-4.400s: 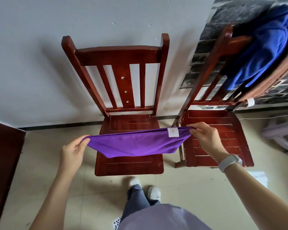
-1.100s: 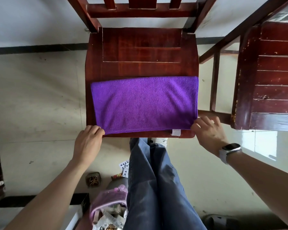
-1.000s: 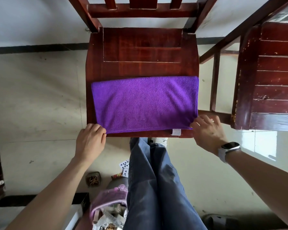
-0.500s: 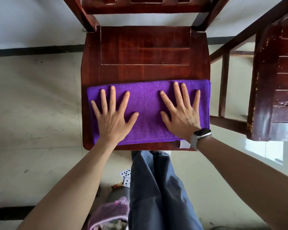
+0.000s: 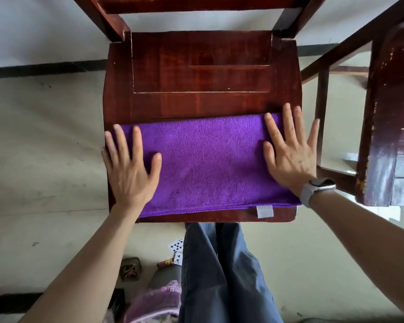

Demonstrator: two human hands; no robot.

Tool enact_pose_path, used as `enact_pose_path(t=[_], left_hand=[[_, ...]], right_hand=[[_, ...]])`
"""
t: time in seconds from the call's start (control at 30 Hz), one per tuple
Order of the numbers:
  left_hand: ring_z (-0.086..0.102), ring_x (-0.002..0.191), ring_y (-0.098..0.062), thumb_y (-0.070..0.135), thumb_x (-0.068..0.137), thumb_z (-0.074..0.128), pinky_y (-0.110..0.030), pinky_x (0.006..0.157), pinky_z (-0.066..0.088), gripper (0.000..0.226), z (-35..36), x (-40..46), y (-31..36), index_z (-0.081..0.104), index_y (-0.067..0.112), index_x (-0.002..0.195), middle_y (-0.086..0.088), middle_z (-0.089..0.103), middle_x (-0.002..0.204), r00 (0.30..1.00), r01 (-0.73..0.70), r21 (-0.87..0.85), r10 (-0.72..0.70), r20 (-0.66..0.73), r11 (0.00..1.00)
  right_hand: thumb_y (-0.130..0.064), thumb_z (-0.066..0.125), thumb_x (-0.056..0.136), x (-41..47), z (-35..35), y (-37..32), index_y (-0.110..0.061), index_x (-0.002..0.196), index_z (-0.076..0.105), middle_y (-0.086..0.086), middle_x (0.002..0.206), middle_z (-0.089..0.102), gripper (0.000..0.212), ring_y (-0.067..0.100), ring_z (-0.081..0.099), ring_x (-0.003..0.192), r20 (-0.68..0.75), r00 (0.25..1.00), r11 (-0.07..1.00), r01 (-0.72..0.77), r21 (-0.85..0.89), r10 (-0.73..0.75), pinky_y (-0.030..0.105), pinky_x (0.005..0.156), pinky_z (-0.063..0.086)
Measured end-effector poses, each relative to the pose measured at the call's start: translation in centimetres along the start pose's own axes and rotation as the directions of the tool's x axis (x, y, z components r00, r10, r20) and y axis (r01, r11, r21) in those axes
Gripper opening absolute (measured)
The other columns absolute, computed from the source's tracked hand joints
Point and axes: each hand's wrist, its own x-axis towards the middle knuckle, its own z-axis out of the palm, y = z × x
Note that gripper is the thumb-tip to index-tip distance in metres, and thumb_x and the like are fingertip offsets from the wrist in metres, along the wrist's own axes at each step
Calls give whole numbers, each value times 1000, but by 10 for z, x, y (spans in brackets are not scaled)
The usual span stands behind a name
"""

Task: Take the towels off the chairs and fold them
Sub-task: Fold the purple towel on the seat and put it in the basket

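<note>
A: Where's the towel (image 5: 208, 164)?

B: Flat on the front half of the chair (image 5: 201, 73) seat, folded into a long strip, white tag (image 5: 264, 211) (near edge, right corner) peeking out.

A: And the hands?

B: Left hand (image 5: 131, 169) flat on the left end, fingers straight and spread. Right hand (image 5: 289, 155) pressing the right end, fingers straight too, a watch (image 5: 317, 187) on that wrist. Nothing gripped.

A: Another chair?

B: Second chair (image 5: 387, 113) just beside, on the right.

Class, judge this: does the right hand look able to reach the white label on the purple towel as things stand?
Probably yes. The right hand lies flat on the purple towel, and the white label hangs uncovered at the near edge beside that wrist, with nothing between them.
</note>
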Motion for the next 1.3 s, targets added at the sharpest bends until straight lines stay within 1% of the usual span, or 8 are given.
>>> enact_pose_path(t=[0.2,0.3,0.47,0.73,0.87,1.0,1.1,1.3], left_hand=[[8,142,-39,53,88,26,-59,110,11,70,-1,2,1,18,16,146,-21,10,154,999,4,14,-5,49,1000],[5,143,-36,51,87,29,-62,109,5,68,-8,-7,7,19,18,146,-20,10,154,999,-5,-5,5,32,1000],[9,142,-35,48,86,34,-60,109,5,67,-8,-41,30,20,22,145,-19,16,153,986,-148,8,147,80,989],[20,140,-37,49,84,34,-64,106,16,66,0,-53,37,26,21,143,-19,23,151,982,-94,46,85,170,994],[22,139,-37,50,84,34,-63,105,19,65,-1,-53,36,28,22,142,-19,25,151,981,-106,66,93,171,992],[27,137,-38,51,83,35,-63,104,23,65,-3,-52,33,28,23,142,-19,29,149,979,-115,75,100,175,991],[29,136,-39,51,81,36,-64,102,26,66,-8,-51,33,31,23,141,-19,30,148,971,-126,56,111,213,991],[39,130,-42,20,78,57,-59,99,34,45,-25,-45,39,57,8,121,-23,45,138,981,14,-279,41,189,960]], right_hand=[[-32,26,91,2,-4,3,-20,144,24,17,153,18,55,33,13,142,26,1000,979,-18,202,13,59,112,10],[-23,31,89,-7,-12,5,-9,140,32,22,148,28,53,36,26,137,-36,983,908,-151,390,179,52,111,19],[-20,47,88,-26,-23,0,-3,110,56,19,108,58,29,39,52,104,76,786,609,-532,589,613,46,90,38],[-22,54,88,-15,-31,-6,-5,104,61,20,114,59,25,39,52,110,365,597,432,-786,442,714,42,90,41],[-18,51,80,-10,-37,-8,-9,64,57,25,93,60,19,43,54,93,431,587,420,-802,424,685,41,79,43],[-21,50,86,-14,-49,-15,-10,94,49,13,93,57,14,34,51,87,410,589,415,-796,440,696,43,91,40],[-21,52,89,-19,-57,-11,-5,122,47,10,105,62,37,31,56,101,455,599,327,-773,544,659,37,90,40],[-15,58,88,-19,-103,-15,-6,109,58,3,80,58,23,19,55,77,460,804,347,-583,735,377,40,74,50]])
